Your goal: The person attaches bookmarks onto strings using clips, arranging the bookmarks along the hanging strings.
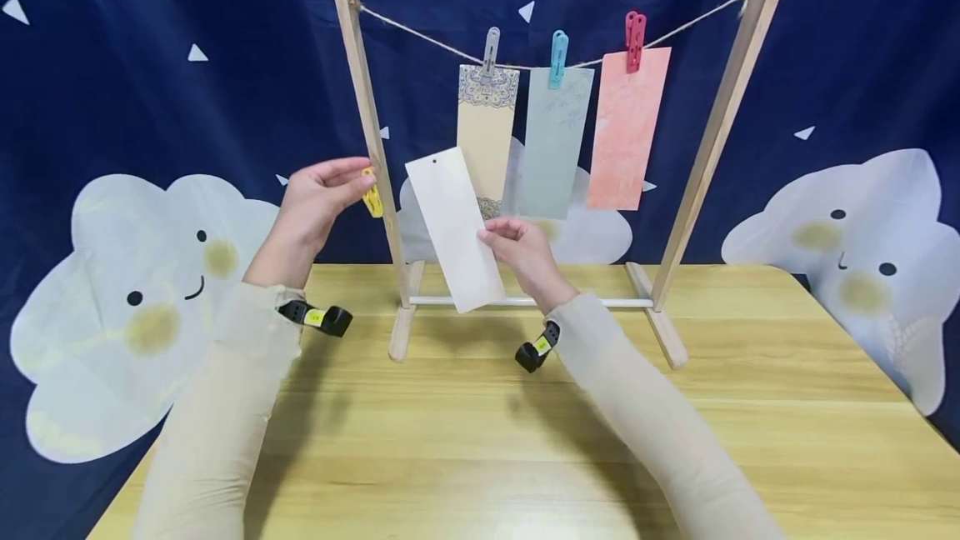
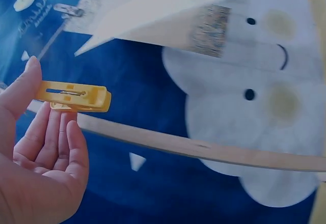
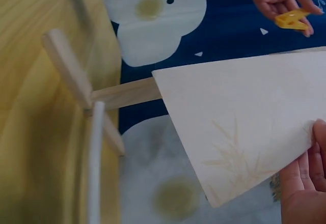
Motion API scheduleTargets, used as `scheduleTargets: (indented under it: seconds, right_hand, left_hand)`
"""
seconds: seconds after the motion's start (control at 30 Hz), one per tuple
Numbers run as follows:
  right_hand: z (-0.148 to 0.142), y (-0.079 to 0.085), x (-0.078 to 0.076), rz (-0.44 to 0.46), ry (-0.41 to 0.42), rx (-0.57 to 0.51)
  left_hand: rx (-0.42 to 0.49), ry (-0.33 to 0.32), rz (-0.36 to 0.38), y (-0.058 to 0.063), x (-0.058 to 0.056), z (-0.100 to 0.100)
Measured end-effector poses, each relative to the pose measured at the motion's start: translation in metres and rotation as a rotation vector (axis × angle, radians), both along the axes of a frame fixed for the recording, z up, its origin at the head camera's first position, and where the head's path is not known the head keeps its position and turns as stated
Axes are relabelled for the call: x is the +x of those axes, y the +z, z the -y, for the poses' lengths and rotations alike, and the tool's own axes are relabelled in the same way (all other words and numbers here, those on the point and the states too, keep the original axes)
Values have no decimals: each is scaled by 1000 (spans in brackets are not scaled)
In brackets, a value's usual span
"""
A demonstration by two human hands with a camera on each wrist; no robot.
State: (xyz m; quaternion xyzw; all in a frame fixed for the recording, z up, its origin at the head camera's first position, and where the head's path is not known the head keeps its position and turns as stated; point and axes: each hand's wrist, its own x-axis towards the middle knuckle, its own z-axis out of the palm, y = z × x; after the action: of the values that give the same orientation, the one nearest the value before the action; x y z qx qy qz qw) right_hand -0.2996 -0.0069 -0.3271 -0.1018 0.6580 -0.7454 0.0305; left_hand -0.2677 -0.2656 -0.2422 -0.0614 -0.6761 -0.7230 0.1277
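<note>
A yellow clothespin (image 2: 76, 96) is pinched between the thumb and fingers of my left hand (image 1: 318, 198), beside the rack's left post. My right hand (image 1: 528, 252) grips a white bookmark (image 1: 453, 227) by its right edge. This card tilts, with a small hole near its top, and a faint bamboo print shows on it in the right wrist view. Behind it, a cream patterned bookmark (image 1: 486, 136) hangs from the string (image 1: 420, 37) under a grey clothespin (image 1: 491, 52); the white card overlaps its lower left part.
On the same string hang a pale green bookmark (image 1: 557, 148) under a blue clothespin (image 1: 558, 59) and a pink bookmark (image 1: 626, 132) under a red clothespin (image 1: 635, 40). The wooden rack's right post (image 1: 716, 140) and white crossbar (image 1: 592, 302) stand on the table (image 1: 450, 440). A dark blue cloth hangs behind.
</note>
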Motion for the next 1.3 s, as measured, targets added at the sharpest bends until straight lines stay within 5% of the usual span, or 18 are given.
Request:
scheduleTargets:
  seconds: [0.23, 0.77, 1.0, 1.3]
  right_hand:
    - [14, 25, -7, -44, -85, -27]
    - [37, 65, -30, -71, -138, -112]
    - [41, 77, -34, -64, -140, -176]
    - [50, 84, -34, -40, -144, -245]
  left_hand:
    - [-127, 75, -12, 45, -6, -13]
    - [-233, 153, -24, 136, -24, -54]
    - [-262, 167, -78, 159, -31, -72]
    - [-271, 236, -268, 170, -42, -85]
